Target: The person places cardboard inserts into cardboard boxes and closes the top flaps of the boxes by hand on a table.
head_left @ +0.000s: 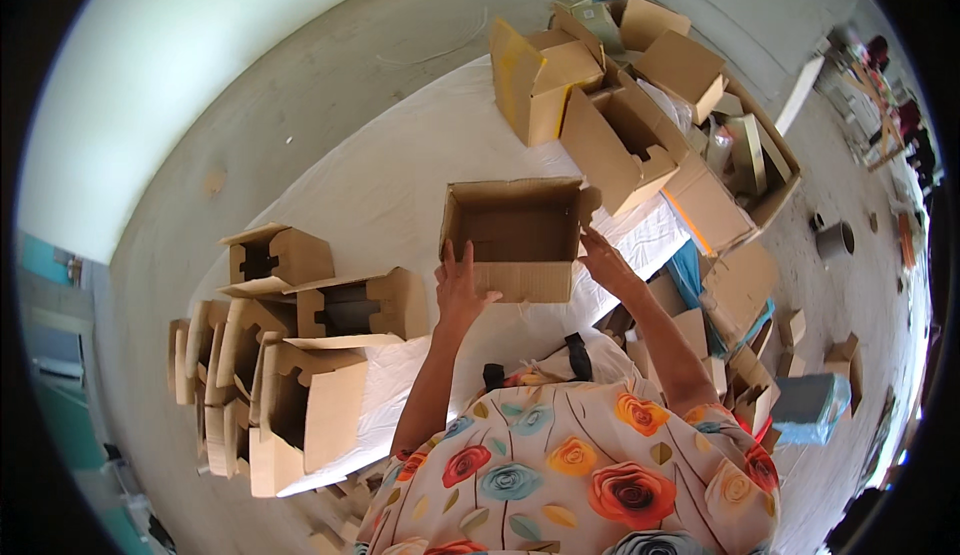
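Note:
An open cardboard box (522,283) is in front of me over the white sheet, its opening facing up toward me and its inside bare. My left hand (461,290) grips its near left corner, fingers up along the side and thumb against the front wall. On the other side, my right hand (607,262) has its fingers on the right wall, beside a small raised flap (590,205). The far side of the box is out of both hands' reach. Whether its base rests on the sheet cannot be told.
A white sheet (400,170) covers the work surface. Several open boxes (335,415) are grouped at the left. A high heap of cartons (620,145) stands at the far right, with more cardboard and a blue-wrapped block (808,405) on the floor. A dark cylinder (836,241) stands farther right.

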`<state>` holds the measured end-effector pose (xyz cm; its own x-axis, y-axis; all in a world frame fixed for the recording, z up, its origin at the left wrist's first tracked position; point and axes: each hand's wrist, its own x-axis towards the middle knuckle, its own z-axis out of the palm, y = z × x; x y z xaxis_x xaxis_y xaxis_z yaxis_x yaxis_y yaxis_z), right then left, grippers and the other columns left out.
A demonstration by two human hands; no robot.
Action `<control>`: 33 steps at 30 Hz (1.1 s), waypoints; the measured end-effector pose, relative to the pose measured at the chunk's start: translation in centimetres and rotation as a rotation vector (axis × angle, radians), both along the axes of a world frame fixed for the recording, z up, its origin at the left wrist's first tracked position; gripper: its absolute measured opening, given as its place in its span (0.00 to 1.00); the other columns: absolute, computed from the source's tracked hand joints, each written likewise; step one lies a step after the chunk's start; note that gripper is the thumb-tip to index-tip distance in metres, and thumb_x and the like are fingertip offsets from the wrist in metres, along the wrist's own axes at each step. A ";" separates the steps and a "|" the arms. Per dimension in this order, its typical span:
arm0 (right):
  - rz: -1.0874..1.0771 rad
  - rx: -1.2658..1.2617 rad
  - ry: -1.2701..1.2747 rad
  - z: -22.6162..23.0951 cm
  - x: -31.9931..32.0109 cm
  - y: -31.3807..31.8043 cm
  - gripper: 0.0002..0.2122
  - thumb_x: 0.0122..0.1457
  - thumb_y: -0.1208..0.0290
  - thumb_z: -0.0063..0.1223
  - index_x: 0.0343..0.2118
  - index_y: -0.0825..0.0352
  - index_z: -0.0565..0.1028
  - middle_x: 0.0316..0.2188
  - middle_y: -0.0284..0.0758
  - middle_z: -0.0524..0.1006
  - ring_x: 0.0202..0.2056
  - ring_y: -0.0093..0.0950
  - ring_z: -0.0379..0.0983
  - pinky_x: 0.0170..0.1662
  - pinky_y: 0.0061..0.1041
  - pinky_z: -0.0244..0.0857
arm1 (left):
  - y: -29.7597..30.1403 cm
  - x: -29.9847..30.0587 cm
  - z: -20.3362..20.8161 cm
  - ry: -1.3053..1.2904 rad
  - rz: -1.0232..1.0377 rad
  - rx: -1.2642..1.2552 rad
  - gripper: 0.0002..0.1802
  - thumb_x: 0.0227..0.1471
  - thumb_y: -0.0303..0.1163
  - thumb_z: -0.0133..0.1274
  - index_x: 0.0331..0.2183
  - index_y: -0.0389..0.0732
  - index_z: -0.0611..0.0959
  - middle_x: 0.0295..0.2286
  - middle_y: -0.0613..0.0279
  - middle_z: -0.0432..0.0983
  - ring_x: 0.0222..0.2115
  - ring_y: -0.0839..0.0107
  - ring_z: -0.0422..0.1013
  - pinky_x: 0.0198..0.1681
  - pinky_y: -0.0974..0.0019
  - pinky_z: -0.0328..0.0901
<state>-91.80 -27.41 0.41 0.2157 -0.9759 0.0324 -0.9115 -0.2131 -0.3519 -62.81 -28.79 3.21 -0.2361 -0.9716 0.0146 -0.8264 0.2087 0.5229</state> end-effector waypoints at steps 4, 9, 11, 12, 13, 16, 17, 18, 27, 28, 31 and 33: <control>-0.111 -0.005 -0.487 6.7 -3.1 -3.5 0.08 0.53 0.71 0.43 0.29 0.66 0.76 0.30 0.37 0.76 0.33 0.36 0.72 0.34 0.27 0.67 | 0.4 -1.2 -1.6 -0.023 0.129 -0.083 0.64 0.20 0.41 0.68 0.57 0.50 0.48 0.54 0.48 0.48 0.44 0.47 0.57 0.41 0.52 0.60; -0.320 -0.308 -0.542 8.7 -12.1 -14.3 0.10 0.53 0.70 0.47 0.34 0.71 0.73 0.32 0.45 0.75 0.32 0.38 0.73 0.34 0.27 0.67 | 1.8 -6.1 1.6 0.156 0.498 0.097 0.63 0.24 0.40 0.66 0.57 0.47 0.44 0.49 0.47 0.59 0.42 0.50 0.60 0.42 0.54 0.59; -0.318 -0.131 -0.282 5.4 -14.8 -19.4 0.15 0.51 0.67 0.50 0.39 0.71 0.70 0.33 0.46 0.74 0.35 0.36 0.73 0.37 0.28 0.66 | 2.4 -7.7 1.7 0.211 0.600 0.065 0.62 0.27 0.38 0.65 0.57 0.46 0.43 0.47 0.47 0.62 0.42 0.51 0.61 0.43 0.54 0.58; -0.303 -0.049 -0.151 3.1 -15.6 -22.0 0.18 0.51 0.65 0.51 0.42 0.71 0.69 0.34 0.47 0.74 0.36 0.35 0.72 0.39 0.28 0.65 | 2.7 -8.4 1.7 0.251 0.618 0.023 0.61 0.28 0.37 0.64 0.57 0.46 0.42 0.46 0.47 0.63 0.42 0.51 0.62 0.43 0.54 0.59; -0.240 0.059 -0.096 1.1 -15.9 -24.5 0.21 0.50 0.63 0.52 0.44 0.72 0.67 0.36 0.48 0.73 0.39 0.37 0.71 0.41 0.29 0.64 | 3.2 -8.8 1.6 0.286 0.647 -0.020 0.60 0.29 0.36 0.64 0.57 0.46 0.42 0.46 0.47 0.63 0.42 0.51 0.62 0.43 0.55 0.59; -0.145 0.285 0.014 -6.0 -15.2 -29.9 0.26 0.44 0.62 0.56 0.45 0.74 0.66 0.44 0.51 0.67 0.47 0.44 0.64 0.48 0.34 0.61 | 4.8 -10.1 1.6 0.323 0.781 -0.019 0.59 0.31 0.33 0.63 0.57 0.46 0.42 0.45 0.48 0.65 0.43 0.52 0.64 0.43 0.56 0.60; -0.168 0.289 -0.070 -12.5 -20.5 -33.1 0.27 0.44 0.63 0.56 0.46 0.74 0.64 0.44 0.51 0.68 0.47 0.42 0.64 0.47 0.33 0.61 | 4.2 -11.0 2.1 0.357 0.766 0.003 0.58 0.31 0.32 0.63 0.57 0.46 0.42 0.45 0.48 0.65 0.42 0.52 0.64 0.43 0.57 0.60; -0.202 0.267 -0.138 -16.5 -26.9 -35.9 0.29 0.44 0.63 0.57 0.48 0.74 0.63 0.45 0.50 0.68 0.47 0.41 0.65 0.47 0.32 0.62 | 3.4 -11.7 2.4 0.395 0.717 -0.007 0.58 0.31 0.31 0.63 0.57 0.46 0.42 0.44 0.48 0.65 0.42 0.51 0.64 0.43 0.57 0.60; -0.155 0.368 -0.066 -9.5 -15.5 -29.6 0.37 0.39 0.64 0.61 0.52 0.74 0.56 0.48 0.49 0.64 0.49 0.41 0.62 0.50 0.32 0.58 | 6.3 -12.4 1.5 0.282 0.859 -0.041 0.58 0.31 0.31 0.62 0.57 0.45 0.42 0.43 0.47 0.66 0.39 0.49 0.66 0.42 0.55 0.61; -0.182 0.373 -0.091 -7.4 -15.6 -29.1 0.38 0.39 0.64 0.61 0.52 0.74 0.55 0.49 0.49 0.64 0.50 0.41 0.62 0.50 0.32 0.58 | 6.1 -12.3 1.4 0.279 0.846 -0.041 0.58 0.31 0.31 0.62 0.57 0.45 0.42 0.43 0.47 0.66 0.39 0.49 0.66 0.42 0.54 0.61; -0.230 0.378 -0.176 0.1 -14.3 -27.1 0.41 0.37 0.65 0.63 0.53 0.74 0.52 0.50 0.49 0.62 0.50 0.41 0.61 0.51 0.32 0.57 | 6.1 -12.1 1.3 0.275 0.851 -0.037 0.58 0.32 0.31 0.62 0.57 0.46 0.41 0.43 0.46 0.66 0.38 0.49 0.66 0.41 0.54 0.61; -0.282 0.291 -0.219 4.3 -14.4 -24.8 0.43 0.35 0.65 0.64 0.54 0.74 0.51 0.51 0.49 0.61 0.51 0.41 0.60 0.52 0.32 0.56 | 5.8 -11.9 1.4 0.275 0.844 -0.021 0.59 0.32 0.32 0.62 0.57 0.46 0.40 0.43 0.46 0.66 0.38 0.48 0.66 0.41 0.54 0.61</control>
